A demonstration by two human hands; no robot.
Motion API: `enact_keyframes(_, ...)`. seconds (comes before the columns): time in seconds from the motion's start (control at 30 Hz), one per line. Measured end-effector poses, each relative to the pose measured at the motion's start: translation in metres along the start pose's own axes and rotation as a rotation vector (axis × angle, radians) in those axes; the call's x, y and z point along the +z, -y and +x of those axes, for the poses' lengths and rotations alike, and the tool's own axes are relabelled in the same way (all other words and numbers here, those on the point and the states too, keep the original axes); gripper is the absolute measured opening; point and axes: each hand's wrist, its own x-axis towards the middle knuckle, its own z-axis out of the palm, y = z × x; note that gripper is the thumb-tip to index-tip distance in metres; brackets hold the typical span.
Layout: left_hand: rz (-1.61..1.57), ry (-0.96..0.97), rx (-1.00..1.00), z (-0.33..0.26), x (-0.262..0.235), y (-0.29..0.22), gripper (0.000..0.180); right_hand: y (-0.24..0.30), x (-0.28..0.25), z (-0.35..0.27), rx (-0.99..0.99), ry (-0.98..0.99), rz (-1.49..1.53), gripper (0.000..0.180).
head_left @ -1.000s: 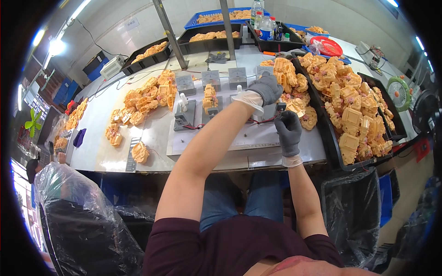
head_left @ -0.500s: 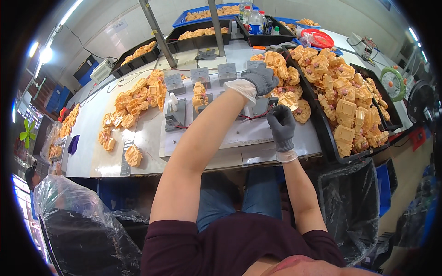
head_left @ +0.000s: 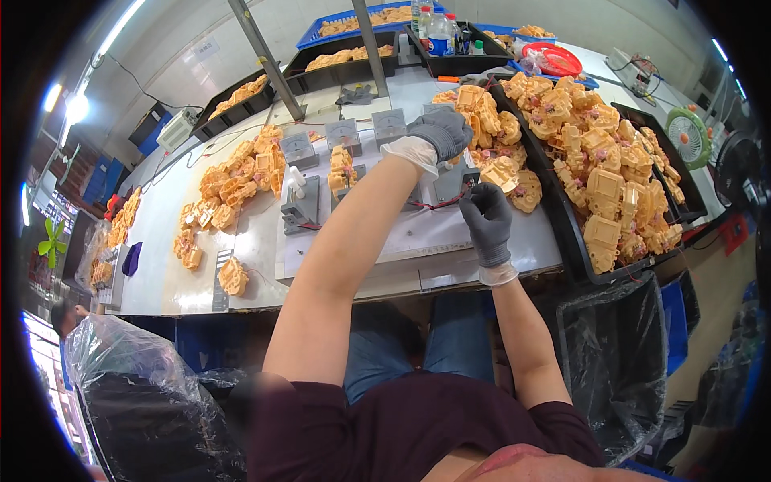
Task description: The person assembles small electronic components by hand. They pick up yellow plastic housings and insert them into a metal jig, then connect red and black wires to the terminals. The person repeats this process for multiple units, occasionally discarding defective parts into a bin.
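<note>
My left hand [head_left: 442, 133], in a grey glove with a clear plastic cuff, reaches over the right end of a row of grey test fixtures. Its fingers curl downward, and what they hold is hidden. My right hand [head_left: 488, 221], gloved likewise, is closed beside the rightmost fixture [head_left: 450, 183], close to red and black wires [head_left: 434, 206]. Anything in its fingers is too small to make out. One orange plastic housing [head_left: 342, 170] stands upright in a fixture to the left. White pegs [head_left: 296, 181] rise from the leftmost fixture. Analog meters [head_left: 341, 135] stand behind the row.
A black tray [head_left: 554, 210] heaped with orange housings stands at the right, with loose housings [head_left: 499, 173] beside it. More housings [head_left: 233, 181] lie to the left. Two metal posts [head_left: 371, 48] rise behind the meters. A green fan [head_left: 687, 140] is at far right.
The whole view has shifted slightly. My left hand has edged a little to the left over the fixtures, while my right hand stays by the wires, still closed.
</note>
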Motion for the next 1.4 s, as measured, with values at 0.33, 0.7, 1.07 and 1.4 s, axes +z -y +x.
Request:
enact_keyframes(0.33, 0.200, 0.290, 0.123, 0.001, 0.018, -0.009, 0.052, -0.002, -0.004, 0.001, 0.036, 0.054, 0.043, 0.023)
enact_keyframes(0.7, -0.809, -0.735, 0.131, -0.163, -0.012, 0.014, 0.021, 0.022, -0.035, 0.008, 0.025, 0.350, -0.750, 0.039)
enact_keyframes(1.07, -0.207, -0.986, -0.060, -0.279, 0.072, 0.083, 0.021, 0.037, 0.045, -0.041, -0.208, 0.372, -0.654, 0.008)
enact_keyframes(1.4, -0.197, -0.997, -0.036, -0.278, 0.074, 0.089, 0.021, 0.005, 0.126, -0.051, -0.311, 0.727, -0.776, 0.015)
